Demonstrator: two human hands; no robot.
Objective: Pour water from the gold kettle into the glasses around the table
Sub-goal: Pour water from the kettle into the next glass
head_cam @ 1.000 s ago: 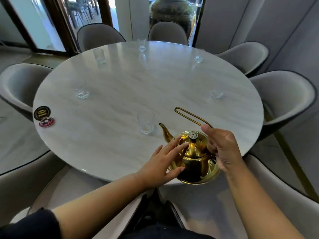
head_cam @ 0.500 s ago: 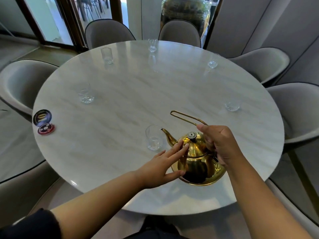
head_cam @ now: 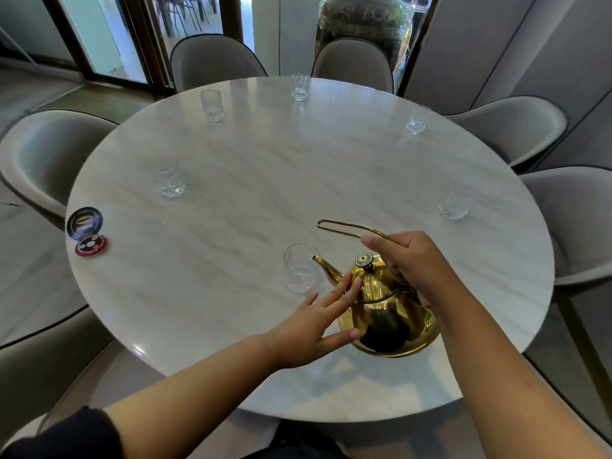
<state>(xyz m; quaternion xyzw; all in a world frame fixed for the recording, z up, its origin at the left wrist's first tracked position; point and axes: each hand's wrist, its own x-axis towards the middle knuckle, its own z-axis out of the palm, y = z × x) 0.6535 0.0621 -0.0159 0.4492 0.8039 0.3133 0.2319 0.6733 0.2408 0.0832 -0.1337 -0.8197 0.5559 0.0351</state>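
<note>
The gold kettle [head_cam: 387, 313] stands on the round marble table [head_cam: 265, 180] near its front edge, spout pointing left. My right hand [head_cam: 414, 266] is closed around its wire handle. My left hand [head_cam: 318, 323] lies flat against the kettle's left side, fingers spread. A clear glass [head_cam: 300, 268] stands just left of the spout tip. Several more glasses ring the table: left [head_cam: 167, 177], far left [head_cam: 212, 105], far middle [head_cam: 300, 86], far right [head_cam: 416, 120] and right [head_cam: 453, 203].
Two round coasters lie at the table's left edge, one black [head_cam: 84, 222] and one red [head_cam: 91, 245]. Grey padded chairs [head_cam: 43, 157] surround the table. A large dark vase [head_cam: 364, 18] stands behind the far chairs, beside glass doors.
The kettle now sits farther onto the table, its spout closer to the nearest glass. The camera has risen and moved forward. Both hands have stayed on the kettle.
</note>
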